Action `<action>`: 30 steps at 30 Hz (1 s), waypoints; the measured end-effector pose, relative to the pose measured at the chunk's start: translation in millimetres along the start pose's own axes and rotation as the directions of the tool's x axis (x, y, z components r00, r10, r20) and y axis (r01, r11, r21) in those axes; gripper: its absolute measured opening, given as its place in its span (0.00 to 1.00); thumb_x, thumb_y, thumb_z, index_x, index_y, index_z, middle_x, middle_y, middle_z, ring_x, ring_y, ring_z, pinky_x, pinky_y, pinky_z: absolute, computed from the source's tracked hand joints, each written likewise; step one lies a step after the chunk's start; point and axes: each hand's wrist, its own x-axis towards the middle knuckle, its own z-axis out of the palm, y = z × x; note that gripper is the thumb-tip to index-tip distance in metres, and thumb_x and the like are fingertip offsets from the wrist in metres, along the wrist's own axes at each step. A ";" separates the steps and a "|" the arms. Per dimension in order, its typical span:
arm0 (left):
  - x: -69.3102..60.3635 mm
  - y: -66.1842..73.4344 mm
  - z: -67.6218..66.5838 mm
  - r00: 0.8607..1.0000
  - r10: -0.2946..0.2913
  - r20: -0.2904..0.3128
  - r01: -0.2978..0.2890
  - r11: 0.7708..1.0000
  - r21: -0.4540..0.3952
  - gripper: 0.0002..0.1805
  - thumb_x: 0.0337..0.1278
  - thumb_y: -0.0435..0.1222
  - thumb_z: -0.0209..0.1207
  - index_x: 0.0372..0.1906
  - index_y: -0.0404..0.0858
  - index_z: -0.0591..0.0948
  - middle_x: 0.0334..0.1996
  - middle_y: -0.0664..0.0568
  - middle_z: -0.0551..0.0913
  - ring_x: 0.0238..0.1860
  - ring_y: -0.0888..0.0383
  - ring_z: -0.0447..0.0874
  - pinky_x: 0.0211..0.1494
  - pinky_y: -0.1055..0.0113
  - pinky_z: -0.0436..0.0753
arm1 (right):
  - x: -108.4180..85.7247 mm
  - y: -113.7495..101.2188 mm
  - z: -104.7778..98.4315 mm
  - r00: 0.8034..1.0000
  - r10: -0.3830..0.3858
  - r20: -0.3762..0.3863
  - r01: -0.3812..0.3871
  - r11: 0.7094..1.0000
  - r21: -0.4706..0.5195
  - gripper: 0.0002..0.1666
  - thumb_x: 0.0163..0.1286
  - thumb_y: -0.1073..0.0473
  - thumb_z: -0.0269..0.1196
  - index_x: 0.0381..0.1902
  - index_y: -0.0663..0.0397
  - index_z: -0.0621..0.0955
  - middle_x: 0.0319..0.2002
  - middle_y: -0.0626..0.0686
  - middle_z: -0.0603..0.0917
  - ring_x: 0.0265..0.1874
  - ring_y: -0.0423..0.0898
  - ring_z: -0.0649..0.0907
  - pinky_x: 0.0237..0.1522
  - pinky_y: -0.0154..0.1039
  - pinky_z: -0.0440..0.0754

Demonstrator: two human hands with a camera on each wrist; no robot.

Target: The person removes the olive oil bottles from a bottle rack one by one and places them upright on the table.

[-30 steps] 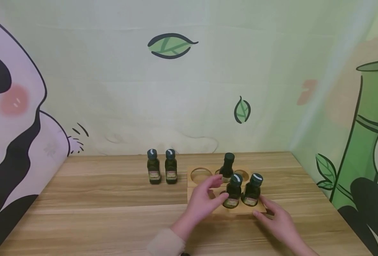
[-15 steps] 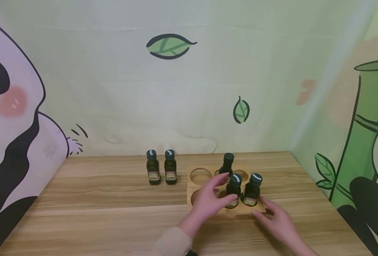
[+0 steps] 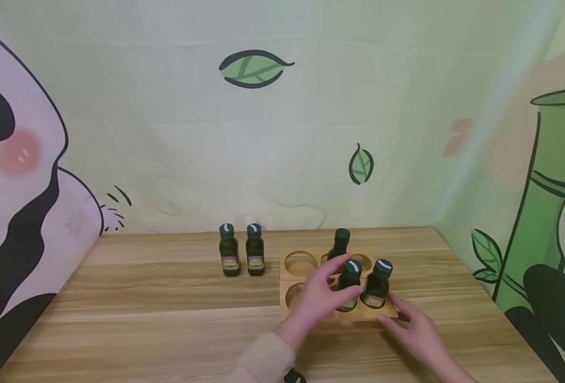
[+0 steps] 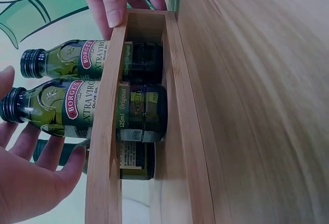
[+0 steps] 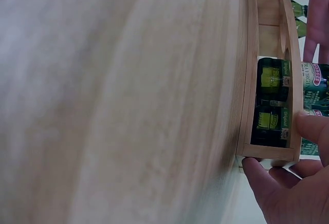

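I read the step in hand as working the front middle bottle (image 3: 349,279) in the wooden rack (image 3: 292,280): either taking hold of it or settling it, and I can't say which. It stands upright in a round opening, with the front right bottle (image 3: 377,287) just beside it and the back bottle (image 3: 338,247) behind. On my head view the left hand (image 3: 313,295) is spread around it, thumb in front and fingers curving behind; I cannot tell whether skin meets glass. The right hand (image 3: 418,332) pinches the rack's near right corner, thumb on the upper board and fingers at the lower end, which I take as bracing.

The next move, as I judge it, calls for a firm hold on that bottle and a straight vertical path, since the opening's rim closes round its body and the 2 neighbours leave little sideways play. I'd watch the knuckles against the back bottle.

For room, I have the rack's left side, where 2 openings show without bottles, then a strip of table (image 3: 167,319) before the 2 loose bottles, left (image 3: 230,252) and right (image 3: 255,252). The table's rear edge meets the backdrop (image 3: 287,159) close behind the rack, so I'd favour the near side, where bare wood lies.
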 end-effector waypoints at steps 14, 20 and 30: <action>5.6 -4.6 4.2 0.998 0.015 -0.064 -0.019 0.997 -0.077 0.22 0.59 0.32 0.68 0.59 0.43 0.82 0.46 0.51 0.86 0.49 0.60 0.82 0.54 0.62 0.82 | -1.6 -0.7 0.7 1.000 -0.015 -0.025 0.015 1.000 -0.009 0.36 0.66 0.55 0.69 0.65 0.71 0.73 0.61 0.69 0.76 0.57 0.64 0.78 0.52 0.53 0.81; 5.9 -5.5 5.1 0.996 0.050 -0.071 -0.054 0.996 -0.064 0.22 0.59 0.31 0.67 0.59 0.42 0.82 0.45 0.51 0.86 0.49 0.61 0.83 0.50 0.68 0.82 | -1.0 -1.7 0.4 1.000 -0.001 -0.011 0.001 1.000 -0.008 0.36 0.66 0.56 0.69 0.65 0.71 0.72 0.62 0.70 0.75 0.58 0.64 0.78 0.53 0.54 0.80; 5.5 -4.8 6.8 0.994 0.081 -0.078 -0.085 0.995 -0.049 0.22 0.59 0.30 0.67 0.59 0.41 0.82 0.47 0.50 0.86 0.49 0.62 0.83 0.48 0.71 0.82 | -1.1 -1.6 0.5 1.000 0.003 -0.010 -0.003 1.000 -0.001 0.36 0.66 0.57 0.69 0.65 0.72 0.72 0.62 0.70 0.74 0.58 0.64 0.78 0.53 0.54 0.80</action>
